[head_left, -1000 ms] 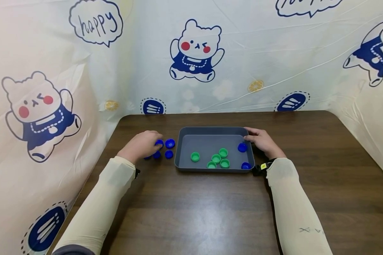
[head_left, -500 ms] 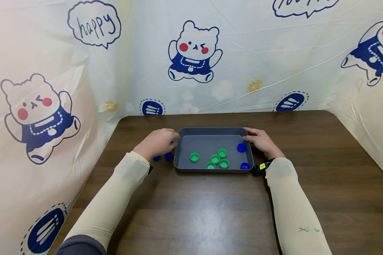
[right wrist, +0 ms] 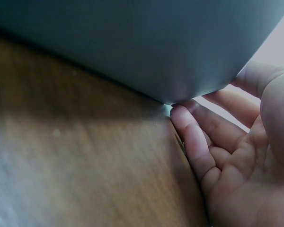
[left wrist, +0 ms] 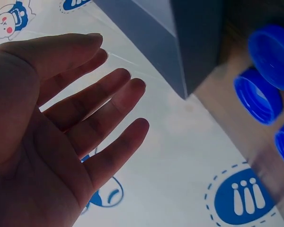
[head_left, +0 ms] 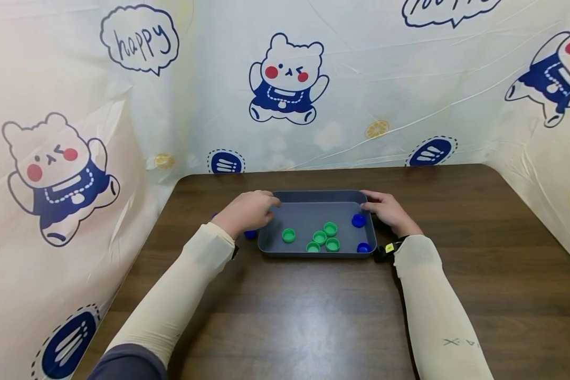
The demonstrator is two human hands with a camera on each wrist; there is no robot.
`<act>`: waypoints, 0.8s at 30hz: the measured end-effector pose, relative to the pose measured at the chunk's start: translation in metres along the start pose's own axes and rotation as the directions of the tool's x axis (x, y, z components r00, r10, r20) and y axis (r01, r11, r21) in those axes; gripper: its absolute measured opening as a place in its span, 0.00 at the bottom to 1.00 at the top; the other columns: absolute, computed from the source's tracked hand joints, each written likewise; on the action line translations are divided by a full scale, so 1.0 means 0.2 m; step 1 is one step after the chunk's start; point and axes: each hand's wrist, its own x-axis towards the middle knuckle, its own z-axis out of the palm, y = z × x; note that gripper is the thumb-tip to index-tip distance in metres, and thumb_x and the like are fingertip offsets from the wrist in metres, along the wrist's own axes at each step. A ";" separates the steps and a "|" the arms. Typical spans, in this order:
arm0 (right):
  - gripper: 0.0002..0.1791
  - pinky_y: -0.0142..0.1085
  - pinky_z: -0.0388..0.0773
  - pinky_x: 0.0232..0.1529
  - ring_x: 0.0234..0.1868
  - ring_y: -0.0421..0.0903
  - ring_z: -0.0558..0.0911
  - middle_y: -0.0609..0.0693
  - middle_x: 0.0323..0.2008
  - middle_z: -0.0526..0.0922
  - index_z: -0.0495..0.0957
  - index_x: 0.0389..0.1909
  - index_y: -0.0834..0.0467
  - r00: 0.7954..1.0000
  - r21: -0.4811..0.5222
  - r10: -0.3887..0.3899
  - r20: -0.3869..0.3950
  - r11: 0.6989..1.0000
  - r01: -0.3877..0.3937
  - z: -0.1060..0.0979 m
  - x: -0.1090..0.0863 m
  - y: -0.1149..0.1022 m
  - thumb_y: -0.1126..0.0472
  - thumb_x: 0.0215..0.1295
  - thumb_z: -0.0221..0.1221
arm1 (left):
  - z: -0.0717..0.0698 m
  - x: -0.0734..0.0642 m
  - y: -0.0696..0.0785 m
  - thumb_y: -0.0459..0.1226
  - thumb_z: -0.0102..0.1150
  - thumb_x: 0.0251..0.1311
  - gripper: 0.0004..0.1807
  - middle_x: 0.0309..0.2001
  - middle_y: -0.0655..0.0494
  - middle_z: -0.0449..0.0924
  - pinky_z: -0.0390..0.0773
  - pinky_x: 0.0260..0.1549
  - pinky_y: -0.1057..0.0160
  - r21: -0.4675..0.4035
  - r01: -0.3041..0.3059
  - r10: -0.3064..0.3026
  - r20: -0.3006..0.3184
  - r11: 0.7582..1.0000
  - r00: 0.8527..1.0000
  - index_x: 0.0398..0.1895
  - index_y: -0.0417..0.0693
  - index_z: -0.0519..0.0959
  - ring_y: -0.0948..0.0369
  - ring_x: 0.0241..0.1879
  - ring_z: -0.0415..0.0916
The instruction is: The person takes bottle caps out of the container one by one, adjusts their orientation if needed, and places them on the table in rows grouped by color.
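A grey rectangular tray lies on the table, with several green bottle caps and two blue bottle caps inside. My left hand hangs over the tray's left rim near its back corner. In the left wrist view its fingers are loosely extended and slightly spread, with nothing visible between them. My right hand grips the tray's right side near the back corner. Its thumb is at the rim and its fingers lie against the outer wall. More blue caps lie left of the tray, partly hidden by my left hand.
The brown wooden table extends around the tray on every side. A printed cloth with cartoon bears hangs behind and beside the table. A black wrist strap sits close to the tray's front right corner.
My left hand has moved right, from over the loose blue caps to above the tray's left rim. The right hand keeps its hold on the tray, and the caps inside look unmoved.
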 end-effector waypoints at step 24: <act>0.31 0.55 0.57 0.67 0.68 0.59 0.63 0.60 0.68 0.65 0.63 0.72 0.57 1.000 -0.017 -0.002 -0.009 1.000 0.002 -0.01 0.00 0.00 0.56 0.69 0.57 | 0.01 0.16 0.20 0.37 0.60 0.64 0.16 0.50 0.53 0.81 0.79 0.47 0.60 0.016 -0.080 0.080 0.007 0.997 0.997 0.55 0.48 0.82 0.60 0.46 0.79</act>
